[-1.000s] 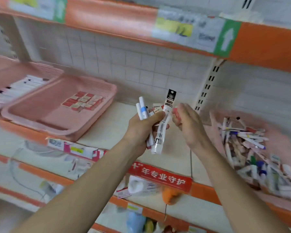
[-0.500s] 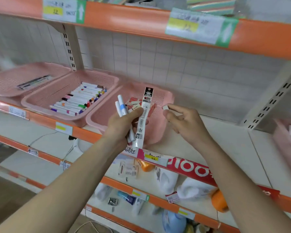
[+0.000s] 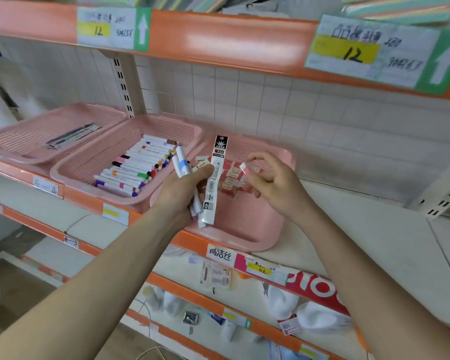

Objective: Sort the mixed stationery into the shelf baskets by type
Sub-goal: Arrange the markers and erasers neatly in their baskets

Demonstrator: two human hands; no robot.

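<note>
- Left hand point(image 3: 182, 189) is clasping markers point(image 3: 181, 162) and a black-topped refill pack point(image 3: 215, 178) in a tight grip, probably awaiting their own baskets.
- Right hand point(image 3: 276, 183) is pinching a small eraser point(image 3: 243, 166) in a narrow grip above the eraser basket point(image 3: 244, 239) at the front edge of the shelf point(image 3: 361, 245).
- Price tag point(image 3: 346, 51) is showing "12"; shelf label point(image 3: 218, 253), "高洁丝".

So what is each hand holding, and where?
The left hand grips a long refill pack and markers together, around their middles. A small eraser sits at the right hand's fingertips; pinched or released, unclear.
</note>
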